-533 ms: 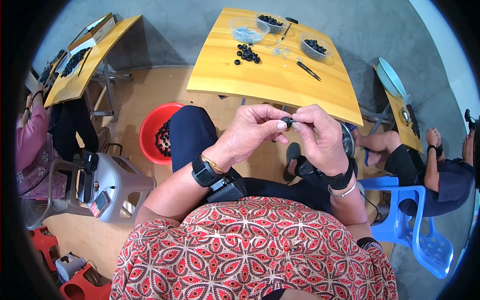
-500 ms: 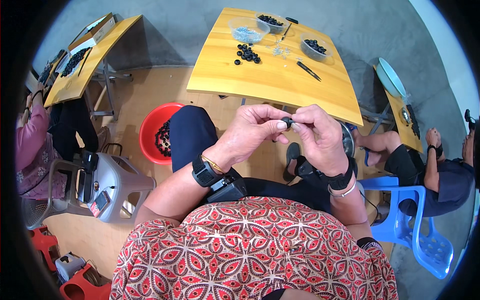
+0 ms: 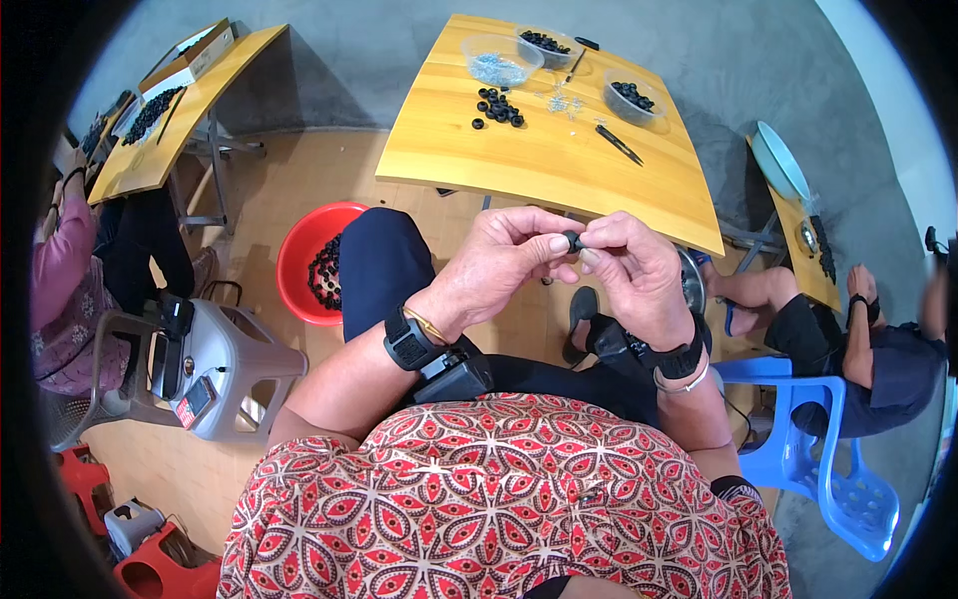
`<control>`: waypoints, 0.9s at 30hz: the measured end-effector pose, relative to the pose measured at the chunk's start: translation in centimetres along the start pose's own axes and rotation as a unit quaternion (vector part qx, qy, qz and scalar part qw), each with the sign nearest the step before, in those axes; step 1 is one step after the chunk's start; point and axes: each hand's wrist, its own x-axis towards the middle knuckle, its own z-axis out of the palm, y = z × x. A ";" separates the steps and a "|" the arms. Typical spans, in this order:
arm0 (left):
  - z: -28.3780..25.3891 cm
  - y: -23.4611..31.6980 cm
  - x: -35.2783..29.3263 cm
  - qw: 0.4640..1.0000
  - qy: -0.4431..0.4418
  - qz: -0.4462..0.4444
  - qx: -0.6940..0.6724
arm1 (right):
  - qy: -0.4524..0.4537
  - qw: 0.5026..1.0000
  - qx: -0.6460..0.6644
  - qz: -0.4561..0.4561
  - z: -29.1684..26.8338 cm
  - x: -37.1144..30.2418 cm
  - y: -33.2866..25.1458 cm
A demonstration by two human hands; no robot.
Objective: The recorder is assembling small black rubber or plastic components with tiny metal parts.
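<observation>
Between my two hands, above my lap and just short of the table's near edge, is a small round black part (image 3: 572,242). My left hand (image 3: 504,258) pinches it from the left with thumb and forefinger. From the right, my right hand (image 3: 636,270) closes thumb and fingertips on the same piece. The fingers cover most of it, so its exact kind does not show. Similar loose black round parts (image 3: 499,108) lie in a cluster on the yellow wooden table (image 3: 549,165) ahead.
On the table stand clear tubs of black parts (image 3: 633,96) and small pale-blue pieces (image 3: 496,69), plus black tweezers (image 3: 619,145). A red basin (image 3: 299,265) with black parts sits on the floor, left. People work at both sides. A blue chair (image 3: 798,439) stands right.
Both hands keep their pinch on the small black part, with the fingertips shifting slightly around it. The view has moved a little.
</observation>
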 end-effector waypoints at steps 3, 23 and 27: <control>0.0 0.0 0.0 1.000 0.005 -0.003 0.000 | 0.015 1.000 0.014 -0.002 0.3 -0.1 0.2; -0.2 0.0 0.0 0.999 0.012 0.031 0.015 | 0.017 0.985 0.121 0.125 0.1 0.0 0.1; 0.0 0.0 0.1 1.000 0.012 0.014 0.007 | 0.020 0.986 0.122 0.109 0.1 0.1 0.3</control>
